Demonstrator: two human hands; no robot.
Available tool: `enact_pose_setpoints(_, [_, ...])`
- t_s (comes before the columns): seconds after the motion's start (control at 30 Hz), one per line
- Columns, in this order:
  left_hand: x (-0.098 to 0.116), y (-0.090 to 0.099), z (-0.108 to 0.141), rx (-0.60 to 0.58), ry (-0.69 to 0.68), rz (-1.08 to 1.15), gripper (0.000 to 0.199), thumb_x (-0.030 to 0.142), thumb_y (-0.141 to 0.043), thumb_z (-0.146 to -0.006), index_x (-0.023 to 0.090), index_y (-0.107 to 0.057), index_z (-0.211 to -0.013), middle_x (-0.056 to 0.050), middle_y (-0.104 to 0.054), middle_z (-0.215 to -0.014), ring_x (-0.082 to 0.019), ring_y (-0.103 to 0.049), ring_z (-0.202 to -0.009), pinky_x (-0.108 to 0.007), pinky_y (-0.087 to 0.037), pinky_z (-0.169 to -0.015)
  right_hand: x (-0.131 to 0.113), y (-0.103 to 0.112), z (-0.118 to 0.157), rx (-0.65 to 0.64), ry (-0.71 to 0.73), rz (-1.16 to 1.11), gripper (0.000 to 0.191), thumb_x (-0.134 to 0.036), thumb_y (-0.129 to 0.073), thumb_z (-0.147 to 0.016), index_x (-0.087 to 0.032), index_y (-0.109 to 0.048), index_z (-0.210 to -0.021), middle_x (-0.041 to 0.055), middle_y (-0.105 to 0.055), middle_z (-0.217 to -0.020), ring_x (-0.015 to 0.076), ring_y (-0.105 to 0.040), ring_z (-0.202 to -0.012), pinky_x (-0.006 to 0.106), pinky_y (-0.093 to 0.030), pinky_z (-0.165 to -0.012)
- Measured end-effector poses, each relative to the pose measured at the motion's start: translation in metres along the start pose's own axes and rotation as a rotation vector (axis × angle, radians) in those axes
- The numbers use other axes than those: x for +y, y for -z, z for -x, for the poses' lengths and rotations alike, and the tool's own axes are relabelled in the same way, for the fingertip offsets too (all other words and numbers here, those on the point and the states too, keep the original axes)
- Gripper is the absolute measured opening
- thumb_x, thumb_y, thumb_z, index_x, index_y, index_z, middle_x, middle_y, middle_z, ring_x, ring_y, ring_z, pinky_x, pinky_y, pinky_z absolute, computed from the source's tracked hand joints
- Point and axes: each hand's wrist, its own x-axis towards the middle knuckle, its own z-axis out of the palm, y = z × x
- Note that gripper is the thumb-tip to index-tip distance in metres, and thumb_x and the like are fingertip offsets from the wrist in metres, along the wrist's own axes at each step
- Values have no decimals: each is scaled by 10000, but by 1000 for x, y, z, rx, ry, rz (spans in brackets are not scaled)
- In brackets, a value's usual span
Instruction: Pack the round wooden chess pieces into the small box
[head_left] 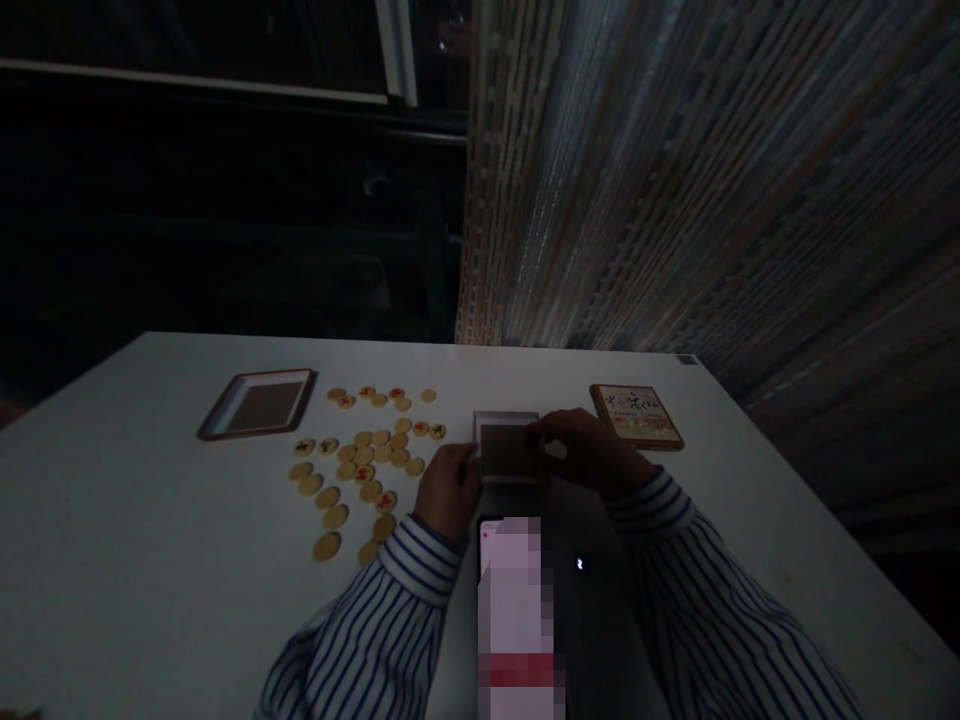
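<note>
A shallow open box (510, 450) with pale walls and a brown bottom sits in front of me. My left hand (450, 490) grips its left side, fingers bent along the wall. My right hand (581, 445) is at the box's right side, its fingertips curled together over the inside; dim light hides what they hold, if anything. Left of the box lie many round wooden Chinese chess pieces (364, 455), scattered on the white table (187, 560). Some show red or dark characters, while others look plain on top.
An open shallow tray (274, 400) with a brown bottom lies at the far left. A printed box (641, 415) with writing lies at the right. A lit phone (517, 600) is close to me, with a small glowing display (581, 564) beside it. Strand curtains (637, 180) hang behind the table.
</note>
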Motion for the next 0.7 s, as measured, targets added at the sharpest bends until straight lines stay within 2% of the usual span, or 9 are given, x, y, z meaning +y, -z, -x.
enact_pose_setpoints(0.43, [-3,-1,0,-47,5,1,270,174,-459,-769,128,-612,-987,-106,-635,-949,-198,-584,-906,-354,-462,-838,11,-6,1,-153,-50,45,157,-242,-542,-787,-203,-620,-917,28,-648,-822,144,-577,-751,292,-405,-704])
enact_pose_setpoints(0.7, [-2,0,1,-39,-6,20,249,189,-461,-771,153,-624,-956,-94,-643,-933,-194,-592,-883,-351,-472,-820,13,-7,1,-234,-57,19,100,-222,-573,-758,-192,-639,-827,41,-618,-823,144,-559,-750,272,-401,-676])
